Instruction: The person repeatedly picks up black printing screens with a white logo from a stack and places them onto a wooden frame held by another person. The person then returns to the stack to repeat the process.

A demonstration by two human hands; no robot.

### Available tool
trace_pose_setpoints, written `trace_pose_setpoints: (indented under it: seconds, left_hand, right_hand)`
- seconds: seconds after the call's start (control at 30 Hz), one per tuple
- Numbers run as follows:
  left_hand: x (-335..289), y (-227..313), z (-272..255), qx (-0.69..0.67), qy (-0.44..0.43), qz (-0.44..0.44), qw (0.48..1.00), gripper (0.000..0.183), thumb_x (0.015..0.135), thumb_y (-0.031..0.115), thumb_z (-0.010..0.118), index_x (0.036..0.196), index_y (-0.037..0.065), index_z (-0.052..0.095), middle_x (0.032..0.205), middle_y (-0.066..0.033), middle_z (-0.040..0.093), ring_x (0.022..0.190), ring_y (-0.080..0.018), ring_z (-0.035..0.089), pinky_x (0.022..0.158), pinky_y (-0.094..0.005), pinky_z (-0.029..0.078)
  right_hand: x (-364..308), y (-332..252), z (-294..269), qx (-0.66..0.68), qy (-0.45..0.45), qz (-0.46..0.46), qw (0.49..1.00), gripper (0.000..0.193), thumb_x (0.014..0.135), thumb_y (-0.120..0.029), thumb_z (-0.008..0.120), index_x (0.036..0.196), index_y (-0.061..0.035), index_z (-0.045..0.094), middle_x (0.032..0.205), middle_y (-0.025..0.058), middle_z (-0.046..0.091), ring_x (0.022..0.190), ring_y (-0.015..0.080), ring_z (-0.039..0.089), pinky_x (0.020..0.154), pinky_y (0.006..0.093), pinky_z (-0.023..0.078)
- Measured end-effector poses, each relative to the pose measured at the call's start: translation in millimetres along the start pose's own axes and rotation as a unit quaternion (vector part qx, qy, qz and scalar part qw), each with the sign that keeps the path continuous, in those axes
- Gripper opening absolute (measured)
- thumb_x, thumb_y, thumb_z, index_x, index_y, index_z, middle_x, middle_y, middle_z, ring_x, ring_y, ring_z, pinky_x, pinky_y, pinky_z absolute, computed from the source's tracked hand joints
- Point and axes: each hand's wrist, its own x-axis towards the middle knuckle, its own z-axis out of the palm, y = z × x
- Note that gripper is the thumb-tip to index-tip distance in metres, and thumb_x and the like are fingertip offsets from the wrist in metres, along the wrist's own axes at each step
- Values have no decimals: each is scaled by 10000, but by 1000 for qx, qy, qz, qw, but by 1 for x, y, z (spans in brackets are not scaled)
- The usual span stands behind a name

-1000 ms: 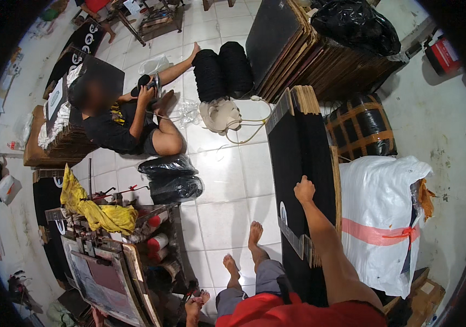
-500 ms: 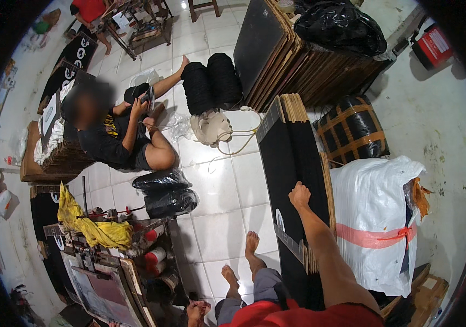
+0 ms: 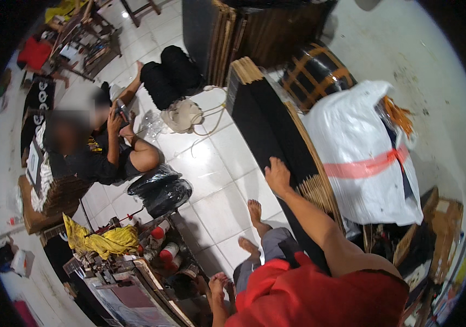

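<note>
My right hand [image 3: 278,175] rests palm down on long boards covered in black cloth [image 3: 257,122], stacked at my right. Its fingers are apart and slightly bent, and nothing shows in them. Brown board ends [image 3: 248,71] stick out at the far end of the stack, and more board edges [image 3: 317,191] show beside my wrist. Down by my lap, my left hand [image 3: 220,284] is loosely curled with its fingers partly apart, close to the printing frame's edge. I see nothing held in it.
At left stands a cluttered screen-printing bench [image 3: 167,256] with a yellow cloth [image 3: 102,240]. A person [image 3: 107,147] sits on the floor beyond black plastic-wrapped bundles [image 3: 162,191]. A white sack [image 3: 352,158] and a taped black bale [image 3: 320,76] lie right of the boards.
The view has shifted and turned. My right hand has gone from a closed fist to loosened, spread fingers, nearer the left side of the boards. My left hand has come further into view.
</note>
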Motion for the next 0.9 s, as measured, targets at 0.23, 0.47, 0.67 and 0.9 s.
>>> trace_pose_setpoints:
  seconds: [0.23, 0.47, 0.67, 0.9]
  left_hand:
    - [17, 31, -5, 59, -33, 57, 996, 212, 817, 269, 663, 937, 100, 619, 836, -47, 639, 749, -185, 630, 633, -307, 458]
    - [32, 65, -38, 118, -30, 64, 991, 149, 800, 209, 654, 898, 101, 619, 765, -14, 615, 679, -160, 602, 642, -289, 454]
    - [39, 92, -58, 160, -48, 91, 982, 158, 822, 233, 638, 904, 99, 622, 769, -11, 626, 674, -133, 596, 600, -258, 422]
    - [64, 122, -49, 180, -77, 128, 972, 194, 820, 248, 662, 910, 89, 597, 776, -12, 623, 697, -144, 595, 629, -270, 429]
  right_hand:
    - [-170, 49, -16, -61, -152, 157, 974, 390, 726, -86, 614, 1092, -19, 501, 1117, 203, 525, 1091, 373, 497, 879, 451, 446]
    - [-206, 106, -34, -122, -137, 153, 971, 573, 706, -76, 624, 1243, -10, 435, 1390, 179, 298, 1269, 353, 319, 1016, 441, 332]
    - [-197, 118, -29, -113, -250, 209, 939, 801, 755, -135, 639, 1424, -59, 206, 1518, 111, 45, 1380, 330, 114, 1088, 481, 218]
    - [-206, 121, -19, -116, -247, 225, 936, 907, 756, -145, 644, 1458, -92, 72, 1529, 57, -35, 1398, 306, 41, 1100, 483, 212]
